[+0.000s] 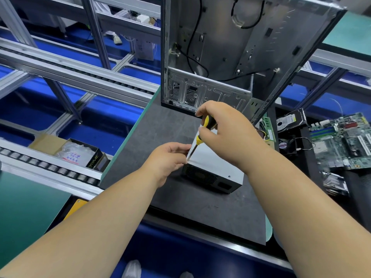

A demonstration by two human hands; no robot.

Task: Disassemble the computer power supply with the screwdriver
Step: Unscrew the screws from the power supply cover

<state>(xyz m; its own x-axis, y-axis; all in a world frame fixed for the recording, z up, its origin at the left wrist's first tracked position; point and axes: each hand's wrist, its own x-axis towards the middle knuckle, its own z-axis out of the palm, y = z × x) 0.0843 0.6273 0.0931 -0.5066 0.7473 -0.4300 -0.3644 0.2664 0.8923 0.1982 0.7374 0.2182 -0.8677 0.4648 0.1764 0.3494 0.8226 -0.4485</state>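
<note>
A silver power supply [215,166] with a black vented front lies on the dark grey mat [160,127]. My right hand [226,129] grips the yellow-and-black handle of a screwdriver [197,138]. Its shaft slants down to the left, and the tip meets the near left corner of the supply's top plate. My left hand [169,158] holds that left corner, with its fingertips right beside the tip. The screw itself is hidden behind the fingers and the tip.
An empty computer case [230,53] stands upright behind the supply. To the right lie a hard drive [287,121], a small fan [285,146] and a motherboard [345,141]. A cardboard box [70,151] with plastic bags sits at the left by roller conveyors [48,167].
</note>
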